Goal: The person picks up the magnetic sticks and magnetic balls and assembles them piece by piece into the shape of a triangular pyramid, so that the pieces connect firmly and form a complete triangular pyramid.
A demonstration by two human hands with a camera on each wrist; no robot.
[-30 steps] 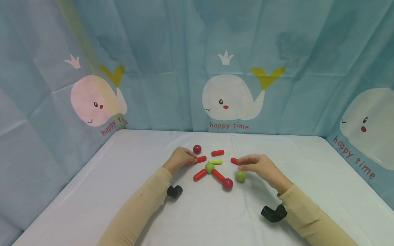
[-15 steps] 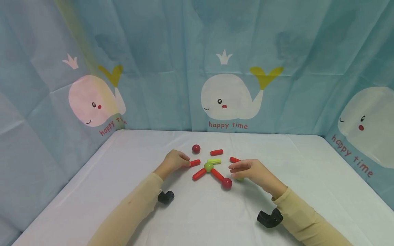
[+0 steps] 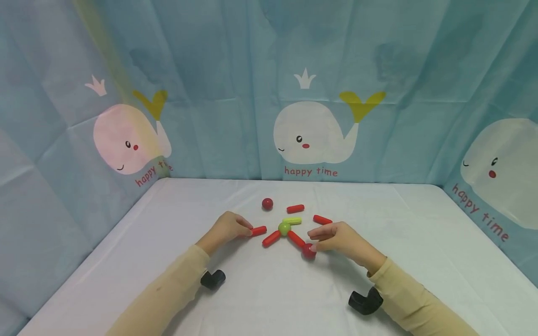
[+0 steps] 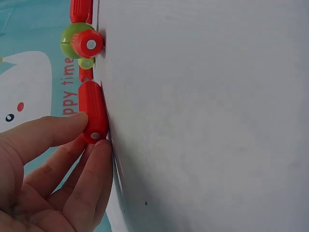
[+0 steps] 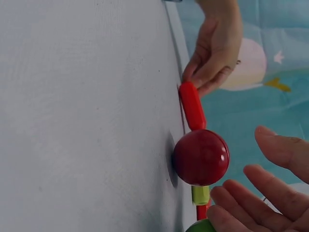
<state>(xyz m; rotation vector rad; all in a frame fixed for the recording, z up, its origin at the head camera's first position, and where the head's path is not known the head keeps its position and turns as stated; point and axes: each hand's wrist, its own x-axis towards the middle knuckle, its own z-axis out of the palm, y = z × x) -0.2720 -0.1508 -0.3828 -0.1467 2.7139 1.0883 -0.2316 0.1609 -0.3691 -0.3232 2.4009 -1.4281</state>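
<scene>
My left hand (image 3: 229, 228) pinches a red rod (image 3: 258, 230) between thumb and fingers; the left wrist view shows the rod (image 4: 94, 118) lying on the white table (image 3: 269, 289). Just right of it a green ball (image 3: 284, 228) joins a red rod (image 3: 272, 238), a yellow-green rod (image 3: 293, 220) and another red rod (image 3: 297, 238) that ends in a red ball (image 3: 308, 251). My right hand (image 3: 336, 235) hovers with relaxed fingers (image 5: 280, 150) just over the red ball (image 5: 200, 157). A second green ball (image 5: 200, 227) peeks out beneath those fingers, hidden in the head view.
A loose red ball (image 3: 267, 204) and two loose red rods (image 3: 295, 208) (image 3: 322, 220) lie behind the joined pieces. Blue whale-print curtains (image 3: 311, 135) wall the table at the back and both sides. Black camera mounts (image 3: 212, 278) (image 3: 364, 301) sit at my wrists.
My left hand has drawn its red rod left and nearer me, away from the green ball. My right hand has slid left over the loose green ball to the red ball.
</scene>
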